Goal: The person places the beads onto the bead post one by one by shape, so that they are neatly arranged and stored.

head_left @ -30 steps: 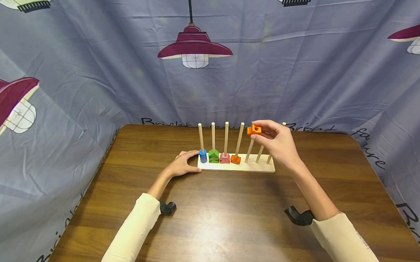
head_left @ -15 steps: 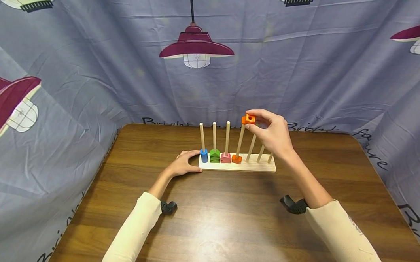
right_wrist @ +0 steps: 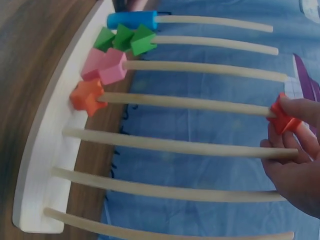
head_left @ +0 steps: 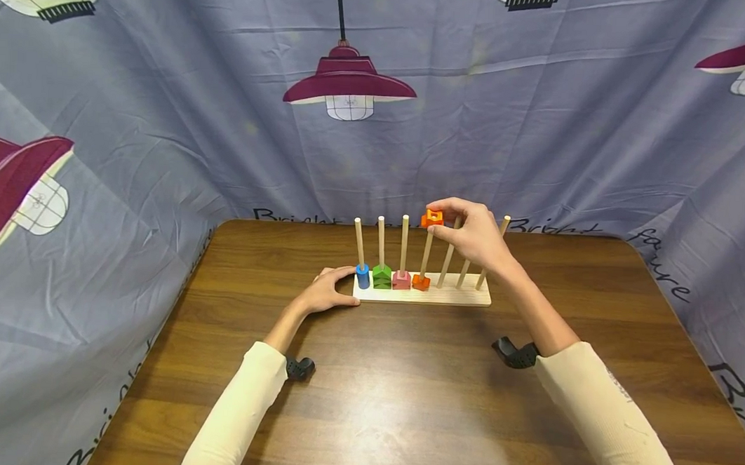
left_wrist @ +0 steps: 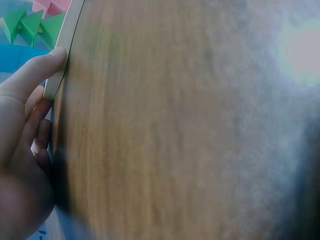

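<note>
A pale wooden peg board (head_left: 435,298) with several upright pegs stands on the table. My left hand (head_left: 324,290) grips its left end, thumb on the front edge; in the left wrist view the thumb (left_wrist: 42,65) presses the board's side. My right hand (head_left: 476,234) pinches an orange star-shaped bead (head_left: 433,219) at the top of the fourth peg from the left. In the right wrist view that peg's tip meets the bead (right_wrist: 283,116). Another orange star bead (right_wrist: 88,97) sits at the same peg's foot.
Left of it, a blue cylinder (head_left: 362,277), green chevron beads (head_left: 381,278) and pink beads (head_left: 401,281) sit low on their pegs. Three bare pegs rise on the right, near my right hand. A lamp-print curtain (head_left: 239,113) hangs behind the brown table (head_left: 389,388).
My right hand has moved left with the orange star bead, rising and then lowering slightly, from beside the fifth peg to the fourth peg's top. My left hand stays put.
</note>
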Tool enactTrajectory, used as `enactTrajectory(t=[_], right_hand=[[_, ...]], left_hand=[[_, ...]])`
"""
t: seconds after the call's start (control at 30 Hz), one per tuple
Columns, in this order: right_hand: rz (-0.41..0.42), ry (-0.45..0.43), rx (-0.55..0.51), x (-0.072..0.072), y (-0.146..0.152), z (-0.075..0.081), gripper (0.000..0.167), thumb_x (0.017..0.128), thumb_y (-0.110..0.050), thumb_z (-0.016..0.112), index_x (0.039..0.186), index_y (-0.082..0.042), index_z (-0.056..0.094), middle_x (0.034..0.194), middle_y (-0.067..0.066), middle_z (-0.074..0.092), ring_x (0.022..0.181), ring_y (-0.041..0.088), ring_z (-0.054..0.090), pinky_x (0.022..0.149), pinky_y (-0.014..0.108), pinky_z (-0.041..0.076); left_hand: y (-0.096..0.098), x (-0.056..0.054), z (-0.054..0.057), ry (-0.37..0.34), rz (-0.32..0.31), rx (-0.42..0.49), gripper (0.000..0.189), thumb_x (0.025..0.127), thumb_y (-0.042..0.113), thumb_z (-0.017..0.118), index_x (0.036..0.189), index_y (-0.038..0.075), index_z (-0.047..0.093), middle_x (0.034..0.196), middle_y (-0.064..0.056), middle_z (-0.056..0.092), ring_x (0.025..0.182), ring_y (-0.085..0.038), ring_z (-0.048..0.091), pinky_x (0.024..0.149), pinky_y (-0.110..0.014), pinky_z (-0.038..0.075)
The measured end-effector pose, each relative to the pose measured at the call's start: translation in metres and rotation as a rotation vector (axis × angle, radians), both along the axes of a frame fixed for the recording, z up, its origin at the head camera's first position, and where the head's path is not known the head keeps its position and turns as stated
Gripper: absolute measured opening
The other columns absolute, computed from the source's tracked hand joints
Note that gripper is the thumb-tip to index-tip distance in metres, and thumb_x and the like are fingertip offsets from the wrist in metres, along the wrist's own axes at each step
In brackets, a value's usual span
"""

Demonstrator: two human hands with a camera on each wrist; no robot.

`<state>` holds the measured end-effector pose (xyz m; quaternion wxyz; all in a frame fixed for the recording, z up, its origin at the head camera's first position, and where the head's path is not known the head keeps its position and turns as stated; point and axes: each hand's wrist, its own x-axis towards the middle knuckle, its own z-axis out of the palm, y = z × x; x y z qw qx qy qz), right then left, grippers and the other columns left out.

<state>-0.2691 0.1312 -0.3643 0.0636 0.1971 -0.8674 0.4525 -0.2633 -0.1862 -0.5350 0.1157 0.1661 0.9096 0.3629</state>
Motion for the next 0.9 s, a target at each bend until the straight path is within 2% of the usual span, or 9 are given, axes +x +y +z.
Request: enactTrajectory(t=[0.13, 0.33, 0.5, 0.77, 0.9], right_hand=[[-0.007, -0.006, -0.027, 0.0, 0.0, -0.008, 0.033, 0.086, -0.006, 0.078, 0.118, -0.007, 0.071, 0.093, 0.011, 0.068, 0.074, 0.022, 0.053, 0.063, 0.027, 0.041], [-0.006, -0.049, -0.154, 0.001, -0.001, -0.024, 0.042, 0.085, -0.001, 0.078, 0.124, -0.002, 0.063, 0.111, 0.016, 0.065, 0.1, 0.025, 0.064, 0.083, 0.027, 0.05], [-0.016, -0.126, -0.247, 0.001, -0.001, -0.043, 0.044, 0.086, -0.001, 0.077, 0.125, 0.002, 0.057, 0.117, 0.02, 0.063, 0.108, 0.031, 0.063, 0.089, 0.033, 0.051], [-0.068, -0.192, -0.265, 0.002, -0.004, -0.078, 0.036, 0.086, -0.002, 0.078, 0.117, 0.005, 0.062, 0.111, 0.021, 0.065, 0.102, 0.031, 0.061, 0.087, 0.037, 0.048], [-0.086, -0.227, -0.278, 0.003, -0.007, -0.105, 0.035, 0.085, -0.001, 0.078, 0.115, 0.006, 0.062, 0.11, 0.022, 0.065, 0.103, 0.032, 0.06, 0.088, 0.036, 0.047]], left_hand=[[0.0, -0.001, 0.0, 0.002, 0.0, 0.001, 0.08, 0.083, 0.034, 0.082, 0.15, 0.01, 0.046, 0.154, -0.011, 0.042, 0.134, -0.032, 0.034, 0.11, -0.053, 0.028], [0.0, -0.001, 0.0, 0.004, -0.009, -0.002, 0.081, 0.082, 0.034, 0.082, 0.15, 0.01, 0.046, 0.154, -0.011, 0.042, 0.133, -0.032, 0.035, 0.11, -0.053, 0.028], [0.0, 0.0, -0.001, 0.01, -0.011, -0.006, 0.08, 0.083, 0.035, 0.081, 0.15, 0.01, 0.046, 0.153, -0.011, 0.043, 0.133, -0.032, 0.036, 0.11, -0.053, 0.029], [0.0, 0.0, 0.0, 0.003, -0.006, -0.01, 0.081, 0.082, 0.034, 0.082, 0.151, 0.011, 0.046, 0.154, -0.01, 0.042, 0.132, -0.031, 0.036, 0.11, -0.052, 0.029], [0.001, 0.001, 0.001, 0.003, -0.002, -0.008, 0.08, 0.083, 0.034, 0.082, 0.15, 0.01, 0.046, 0.154, -0.011, 0.043, 0.132, -0.032, 0.036, 0.11, -0.052, 0.029]])
